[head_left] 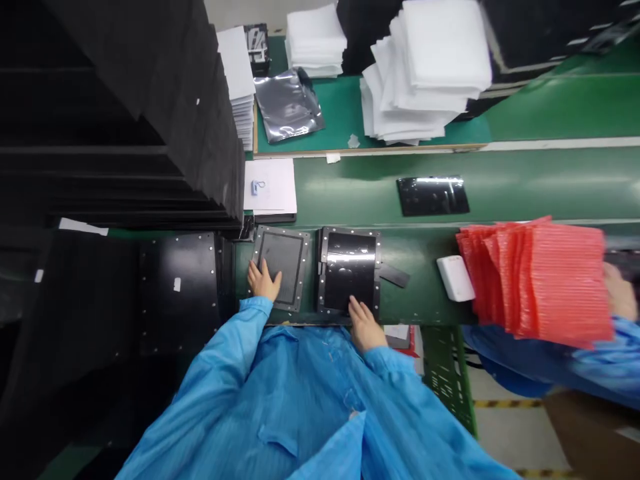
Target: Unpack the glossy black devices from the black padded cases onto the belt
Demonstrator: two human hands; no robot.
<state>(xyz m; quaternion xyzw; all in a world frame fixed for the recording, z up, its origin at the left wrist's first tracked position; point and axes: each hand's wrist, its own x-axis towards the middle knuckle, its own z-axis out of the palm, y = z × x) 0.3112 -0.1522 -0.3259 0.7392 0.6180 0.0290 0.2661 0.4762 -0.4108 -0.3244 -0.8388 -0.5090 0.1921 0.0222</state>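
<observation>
On green bench (425,240), left hand (265,283) and right hand (367,327), uncurled, touch panels (287,257) (350,277).

Wears a loose, bright blue coat (315,393), wrinkled across the front, with long sleeves (215,367) ending in gathered cuffs (257,304) just behind the bare fingers (255,270).

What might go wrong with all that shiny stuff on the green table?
The right hand is at the lower edge of the framed glossy panel, so it might leave smudges. The dark strip sticking out beside that panel could get knocked. The red bubble-wrap stack is right by the white box and might nudge it.
</observation>
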